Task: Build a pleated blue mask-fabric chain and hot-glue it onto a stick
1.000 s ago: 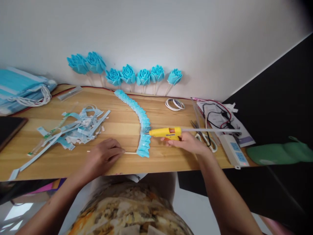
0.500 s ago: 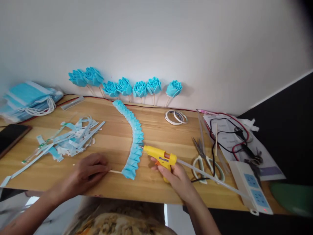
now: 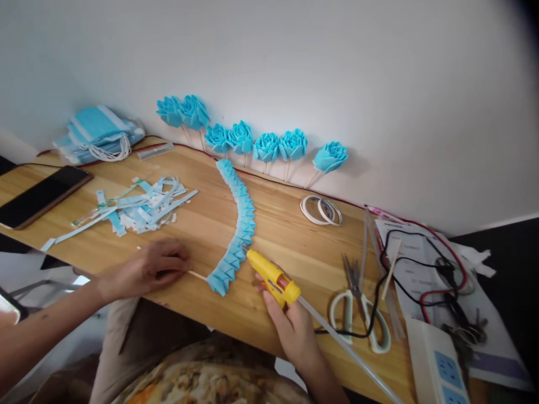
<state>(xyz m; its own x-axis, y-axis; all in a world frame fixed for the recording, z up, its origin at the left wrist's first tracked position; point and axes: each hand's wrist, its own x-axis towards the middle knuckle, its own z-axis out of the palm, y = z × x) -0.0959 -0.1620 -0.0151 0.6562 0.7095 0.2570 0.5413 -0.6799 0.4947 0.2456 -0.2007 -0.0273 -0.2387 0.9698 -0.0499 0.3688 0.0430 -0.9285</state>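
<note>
1. Two hands are seen at work, and between them the pleated blue strip (image 3: 244, 221) is laid in a curve across the wooden tabletop (image 3: 282, 224), its far end near the wall side, its near end towards the front edge.
2. By the left hand (image 3: 160, 265), fingers curled low over the wood, the thin stick (image 3: 197, 275) is gripped; its tip is set against the strip's near end.
3. By the right hand (image 3: 290, 328), the yellow glue gun (image 3: 270, 270) is gripped at the handle, its nozzle brought to the strip's right edge; whether contact is made, or the trigger pressed, cannot be told.
4. Little weight is to be expected of the strip: it is judged light, soft and floppy, easily dragged, its folds readily crushed or pulled open.
5. It is best taken by the plain edge opposite the pleat points, lightly pinched, with any glued patch avoided as probably hot and tacky.
6. The stick is judged stiff but slender, best held well back from its tip, as is done now.
7. More bulk is carried by the gun, and from its rear a long clear glue stick (image 3: 337, 338) is trailed; a handle grip is called for, with the nozzle kept off the fingers.
</note>
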